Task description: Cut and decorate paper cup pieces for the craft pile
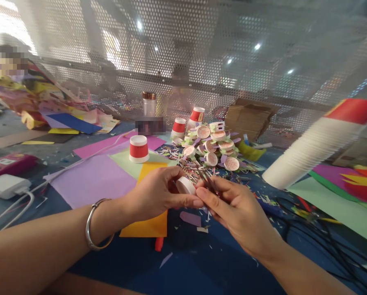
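In the head view, the only one, the left hand [157,188] held a shallow white round paper cup piece [186,186], its thumb below and its other fingers curled over the far side. The fingers of the right hand [240,211] were closed around dark metal scissors [208,180], with the right thumb close against the near edge of the piece. Whether the blades were biting into paper could not be told. The piece was above the table [220,262], in front of the heap.

Much looked done. Beyond the hands sat a large heap of small round cup pieces with reddish printed faces [211,159], many with pale green and purple paper strips about them, among a thick scatter of thin paper shreds [195,164]. The held piece looked plain on the side that showed, so it seemed unfinished beside those.

Much also seemed left. A red-and-white paper cup [138,149] stood whole, upside down, on a pale green paper sheet [121,157]; two more red-and-white cups [197,116] showed behind the heap. At the right, a long tilted stack of white paper cups [312,149], red at its upper end, appeared uncut. Purple [94,182] and orange [149,225] paper sheets lay by the left hand, with plenty of paper remaining.
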The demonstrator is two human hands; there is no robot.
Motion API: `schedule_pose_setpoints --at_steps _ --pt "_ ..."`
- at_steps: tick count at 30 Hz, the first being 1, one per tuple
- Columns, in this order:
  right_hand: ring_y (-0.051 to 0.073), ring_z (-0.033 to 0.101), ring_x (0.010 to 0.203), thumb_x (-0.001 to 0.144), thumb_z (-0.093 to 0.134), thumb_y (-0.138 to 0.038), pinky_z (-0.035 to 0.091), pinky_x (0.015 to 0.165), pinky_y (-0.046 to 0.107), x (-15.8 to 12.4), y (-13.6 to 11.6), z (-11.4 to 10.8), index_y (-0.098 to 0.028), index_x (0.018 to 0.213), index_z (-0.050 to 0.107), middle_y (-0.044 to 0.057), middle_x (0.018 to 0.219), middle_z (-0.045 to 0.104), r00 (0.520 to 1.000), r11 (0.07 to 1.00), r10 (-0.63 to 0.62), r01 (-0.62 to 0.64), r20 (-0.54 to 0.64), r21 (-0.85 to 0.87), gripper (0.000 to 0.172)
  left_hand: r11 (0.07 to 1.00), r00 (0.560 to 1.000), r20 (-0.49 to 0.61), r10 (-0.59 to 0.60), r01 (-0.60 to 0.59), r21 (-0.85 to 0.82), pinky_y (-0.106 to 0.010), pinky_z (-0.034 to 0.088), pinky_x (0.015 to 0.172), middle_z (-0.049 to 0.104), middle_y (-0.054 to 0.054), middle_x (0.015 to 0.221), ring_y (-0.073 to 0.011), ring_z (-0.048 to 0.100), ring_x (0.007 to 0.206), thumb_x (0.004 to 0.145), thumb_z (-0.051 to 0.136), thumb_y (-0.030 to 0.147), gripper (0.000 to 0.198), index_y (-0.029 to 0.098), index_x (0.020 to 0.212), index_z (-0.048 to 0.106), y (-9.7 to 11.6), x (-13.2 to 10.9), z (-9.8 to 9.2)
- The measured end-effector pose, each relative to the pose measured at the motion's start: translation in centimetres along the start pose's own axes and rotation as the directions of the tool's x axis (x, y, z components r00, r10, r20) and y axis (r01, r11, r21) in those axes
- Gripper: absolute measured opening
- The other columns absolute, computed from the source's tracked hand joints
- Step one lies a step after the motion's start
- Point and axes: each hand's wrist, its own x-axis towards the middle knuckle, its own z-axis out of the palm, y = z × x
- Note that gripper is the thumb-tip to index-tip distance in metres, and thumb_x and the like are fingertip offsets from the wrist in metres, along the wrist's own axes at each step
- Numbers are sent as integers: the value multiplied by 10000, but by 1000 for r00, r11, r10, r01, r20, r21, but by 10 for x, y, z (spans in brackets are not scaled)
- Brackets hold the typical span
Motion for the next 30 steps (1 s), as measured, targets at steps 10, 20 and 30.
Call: schedule_pose_setpoints --at_steps 10,20,30 --pt "77 317 477 968 611 -433 247 423 241 -5 -4 -6 -224 850 608 -85 585 406 997 977 -67 57 -44 -206 240 985 988 111 107 -90 -144 -261 532 727 696 -4 837 -129 676 775 849 779 239 287 164 1043 581 11 -7 2" --pt "104 484 590 955 622 -456 402 520 222 -7 -2 -4 -221 801 602 -34 674 560 984 951 -123 80 -127 -299 281 975 990 80 116 -98 -199 -265 532 739 698 -23 880 -132 675 804 874 751 228 231 153 999 572 12 -5 6" --pt "102 401 471 981 565 -543 283 431 265 -12 3 -19 -235 961 642 -48 596 527 981 951 -160 124 -107 -283 318 963 987 76 144 -123 -239 -297 526 813 731 -71 995 -163 698 903 922 715 227 274 161 1104 521 10 -3 -1"
